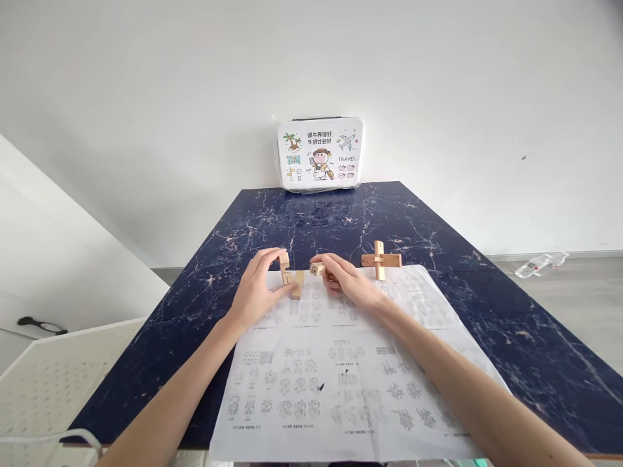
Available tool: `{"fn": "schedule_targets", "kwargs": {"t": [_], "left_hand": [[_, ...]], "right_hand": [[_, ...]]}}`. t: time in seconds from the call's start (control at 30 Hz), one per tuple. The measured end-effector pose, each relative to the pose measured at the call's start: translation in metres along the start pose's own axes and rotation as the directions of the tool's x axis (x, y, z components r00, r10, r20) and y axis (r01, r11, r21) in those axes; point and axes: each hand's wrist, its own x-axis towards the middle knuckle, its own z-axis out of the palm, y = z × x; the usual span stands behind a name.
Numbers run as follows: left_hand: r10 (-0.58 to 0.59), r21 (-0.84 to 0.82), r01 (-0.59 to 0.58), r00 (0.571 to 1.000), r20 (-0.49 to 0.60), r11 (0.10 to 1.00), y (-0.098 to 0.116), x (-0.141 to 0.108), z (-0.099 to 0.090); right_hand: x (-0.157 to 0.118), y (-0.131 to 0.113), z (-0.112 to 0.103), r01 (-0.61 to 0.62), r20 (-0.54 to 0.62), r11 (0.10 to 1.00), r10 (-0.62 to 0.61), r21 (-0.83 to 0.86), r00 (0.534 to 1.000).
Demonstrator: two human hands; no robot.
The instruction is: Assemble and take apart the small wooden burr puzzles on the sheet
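Observation:
My left hand (256,290) is closed, thumb and fingertips on a notched wooden puzzle piece (287,278) that stands upright. A second wooden block (298,285) slants beside it near my thumb; whether it is joined to the first piece I cannot tell. Between the fingers of my right hand (346,279) is a short wooden puzzle stick (317,269), its marked end pointing left. To the right of that hand, a cross-shaped wooden assembly (380,261) of interlocked pieces rests by the far edge of the instruction sheet (311,363).
Under the sheet, printed with several small diagrams, lies a dark blue marbled table (219,259). A white cartoon-printed case (321,155) stands at its far end against the wall. A plastic bottle (540,264) is on the floor at right, a white perforated surface (58,370) at lower left.

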Motion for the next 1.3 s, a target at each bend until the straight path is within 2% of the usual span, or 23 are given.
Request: {"fn": "schedule_targets", "kwargs": {"t": [0.1,0.2,0.5,0.93,1.17,1.3], "left_hand": [[0.016,-0.030,-0.014,0.999,0.039,0.999,0.005,-0.002,0.005],[0.022,-0.070,-0.017,0.997,0.069,0.997,0.012,-0.003,0.007],[-0.083,-0.161,0.084,0.996,0.012,0.983,0.023,-0.001,0.006],[-0.079,-0.184,0.087,0.996,0.047,0.979,0.027,0.000,0.005],[-0.070,-0.202,0.088,0.993,0.095,0.975,0.031,-0.002,0.006],[-0.128,-0.227,0.152,0.985,0.118,0.962,0.035,-0.002,0.005]], "right_hand": [[-0.004,-0.002,0.007,-0.066,0.080,0.990,0.056,0.122,0.995],[-0.007,-0.003,0.013,-0.078,0.130,0.988,0.061,0.133,0.990],[-0.005,-0.001,0.016,0.061,0.157,0.995,-0.048,-0.078,0.986],[-0.009,-0.001,0.019,0.118,0.119,0.932,-0.081,-0.344,0.990],[-0.009,-0.005,0.018,0.123,0.132,0.920,-0.079,-0.372,0.988],[-0.009,-0.005,0.018,0.109,0.139,0.936,-0.065,-0.335,0.988]]}}
